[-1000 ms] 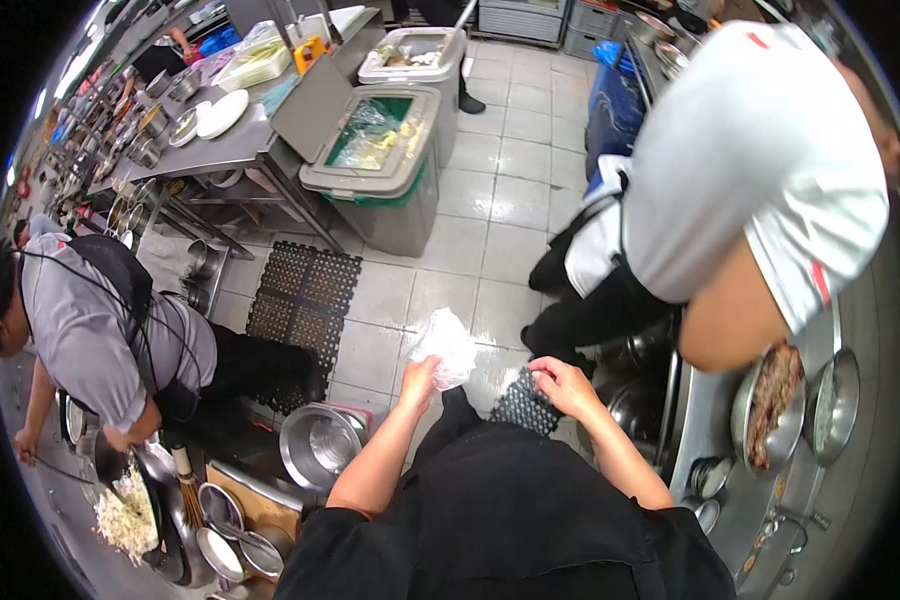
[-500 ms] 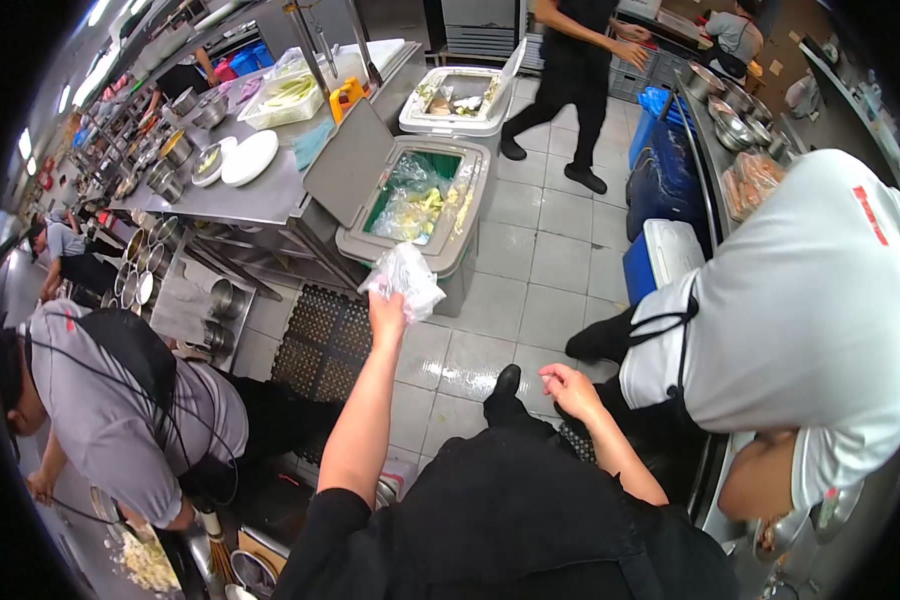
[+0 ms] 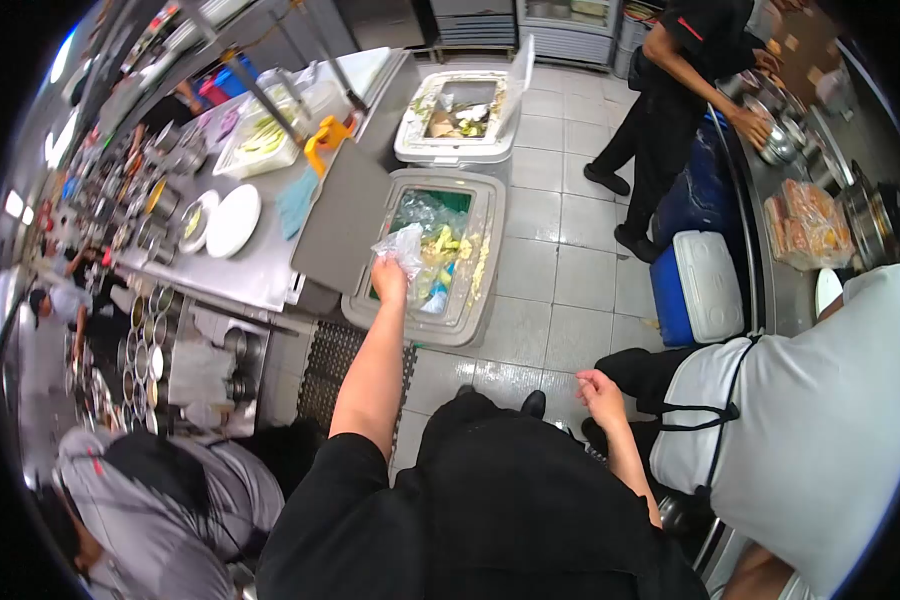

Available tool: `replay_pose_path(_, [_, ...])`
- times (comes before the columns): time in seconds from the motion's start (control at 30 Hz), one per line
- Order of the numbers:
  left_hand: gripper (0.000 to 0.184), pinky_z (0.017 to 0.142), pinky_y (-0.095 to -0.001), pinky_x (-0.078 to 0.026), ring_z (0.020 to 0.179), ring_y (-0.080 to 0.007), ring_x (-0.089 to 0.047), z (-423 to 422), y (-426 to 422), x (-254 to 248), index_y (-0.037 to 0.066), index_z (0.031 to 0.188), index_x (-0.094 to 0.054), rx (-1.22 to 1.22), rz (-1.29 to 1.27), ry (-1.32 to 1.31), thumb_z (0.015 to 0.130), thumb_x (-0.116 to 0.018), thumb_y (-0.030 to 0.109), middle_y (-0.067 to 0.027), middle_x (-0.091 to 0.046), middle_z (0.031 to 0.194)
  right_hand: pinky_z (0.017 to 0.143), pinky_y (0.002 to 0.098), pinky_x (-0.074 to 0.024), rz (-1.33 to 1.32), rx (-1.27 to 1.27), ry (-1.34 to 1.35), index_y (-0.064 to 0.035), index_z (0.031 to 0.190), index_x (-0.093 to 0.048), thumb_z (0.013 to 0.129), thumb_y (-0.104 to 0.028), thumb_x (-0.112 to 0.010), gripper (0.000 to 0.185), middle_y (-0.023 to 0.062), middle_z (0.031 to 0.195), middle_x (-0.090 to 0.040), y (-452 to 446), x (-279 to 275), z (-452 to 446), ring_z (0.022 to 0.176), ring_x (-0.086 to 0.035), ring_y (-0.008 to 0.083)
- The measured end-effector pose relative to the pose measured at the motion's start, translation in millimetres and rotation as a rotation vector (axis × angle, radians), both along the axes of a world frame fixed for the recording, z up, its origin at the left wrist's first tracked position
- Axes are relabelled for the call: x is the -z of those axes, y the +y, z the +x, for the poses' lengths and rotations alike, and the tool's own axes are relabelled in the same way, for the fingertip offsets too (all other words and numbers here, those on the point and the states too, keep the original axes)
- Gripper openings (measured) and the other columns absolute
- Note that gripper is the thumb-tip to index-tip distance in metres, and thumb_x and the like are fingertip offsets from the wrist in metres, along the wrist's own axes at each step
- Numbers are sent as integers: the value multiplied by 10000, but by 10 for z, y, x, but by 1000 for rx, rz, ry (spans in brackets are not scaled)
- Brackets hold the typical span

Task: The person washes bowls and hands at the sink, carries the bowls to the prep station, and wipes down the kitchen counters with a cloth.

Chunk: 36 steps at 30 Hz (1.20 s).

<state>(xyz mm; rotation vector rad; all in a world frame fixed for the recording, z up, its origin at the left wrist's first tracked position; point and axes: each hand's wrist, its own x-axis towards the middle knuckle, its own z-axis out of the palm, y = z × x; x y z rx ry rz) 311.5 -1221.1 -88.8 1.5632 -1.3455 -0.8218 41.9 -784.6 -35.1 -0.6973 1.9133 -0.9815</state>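
Note:
My left hand (image 3: 390, 279) is closed on a crumpled clear plastic bag (image 3: 400, 246), held over the left part of a grey bin's opening. The bin (image 3: 483, 270) holds more clear plastic, yellow-green scraps and something blue and white. Its grey lid (image 3: 342, 215) is tipped back on the left side. My right hand (image 3: 602, 396) hangs over the floor at my right, fingers loosely bent, nothing visible in it. The nearest thing to it is a co-worker's dark trouser leg (image 3: 642, 372).
A second bin (image 3: 420, 150) with food waste stands behind. On the left is a steel table (image 3: 255, 285) with white plates (image 3: 234, 221). A white-shirted co-worker (image 3: 820, 420) stands close on my right, near a blue cooler (image 3: 708, 290). Another person (image 3: 660, 130) is at the right counter.
I am nearer the bin, and my left hand with the plastic bag has moved from its front edge to over its opening. The dark-clothed person has moved right to the counter.

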Motion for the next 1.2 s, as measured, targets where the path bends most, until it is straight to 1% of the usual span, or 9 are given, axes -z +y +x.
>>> replay_pose_path(0.13, [290, 559, -388, -496, 626, -250, -638, -455, -638, 523, 18, 951, -681, 75, 256, 286, 904, -492, 233, -118, -649, 757, 627, 304, -502, 96, 225, 90, -58, 1085, -660, 932, -204, -565, 231, 72, 765, -689, 45, 123, 92, 648, -629, 148])
replay_pose_path(0.2, [644, 885, -503, -480, 1083, -342, -613, -685, -990, 939, 16, 1190, -617, 272, 614, 249, 933, -390, 560, -149, -679, 1069, 602, 290, -494, 147, 370, 95, -51, 1085, -655, 931, -185, -563, 224, 58, 753, -680, 164, 234, 271, 629, -612, 131])
replay_pose_path(0.27, [892, 1010, -683, -316, 1402, -374, -287, -802, -1004, 1339, 94, 1481, -335, 700, 950, 217, 894, -263, 762, -171, -333, 1526, 576, 284, -495, 203, 502, 100, -41, 1072, -657, 919, -167, -565, 219, 53, 751, -682, 314, 333, 602, 614, -611, 123])
replay_pose_path(0.33, [876, 928, -660, -413, 1118, -397, -589, -967, -794, 1381, 3, 1395, -424, 969, 1294, -106, 917, -265, 720, -207, -594, 1268, 578, 288, -504, 307, 604, 38, -41, 1060, -661, 913, -174, -564, 221, 57, 755, -685, 460, 462, 993, 612, -617, 126])
replay_pose_path(0.4, [660, 739, -589, -522, 737, -407, -677, -873, -1028, 2432, -14, 1128, -636, 1083, 1266, -518, 937, -391, 568, -217, -704, 930, 548, 284, -498, 304, 666, -71, -60, 1063, -661, 912, -205, -579, 224, 52, 756, -685, 619, 611, 1331, 607, -615, 126])
replay_pose_path(0.53, [464, 686, -464, -542, 637, -380, -673, -911, -1063, 1813, -24, 717, -692, 1187, 621, -1007, 837, -586, 412, -248, -683, 751, 469, 289, -483, 468, 906, -131, -88, 1049, -654, 912, -240, -588, 216, 60, 761, -691, 1032, 691, 1905, 594, -621, 135])
replay_pose_path(0.7, [535, 838, -474, -496, 979, -395, -644, -979, -752, 155, -20, 887, -694, 1101, 68, -1082, 843, -605, 506, -234, -680, 1041, 476, 353, -514, 550, 1277, -339, -87, 990, -646, 897, -241, -560, 200, 83, 756, -694, 1998, 1176, 2772, 570, -637, 178])
replay_pose_path(0.9, [581, 586, -407, -475, 538, -255, -572, -1786, 177, -425, -15, 693, -623, 1393, 161, -602, 935, -555, 508, -120, -559, 530, 465, 390, -509, 583, 1471, -575, -85, 953, -627, 876, -220, -525, 186, 96, 723, -678, 2736, 1791, 3953, 549, -616, 189])
replay_pose_path(1.2, [697, 615, -434, -449, 595, -287, -591, -1987, 2932, -37, -27, 695, -636, 1778, -205, -754, 971, -418, 575, -182, -621, 629, 469, 330, -482, 184, 1939, -586, -108, 990, -622, 904, -266, -571, 187, 50, 736, -663, 3755, 1804, 4244, 558, -589, 150])
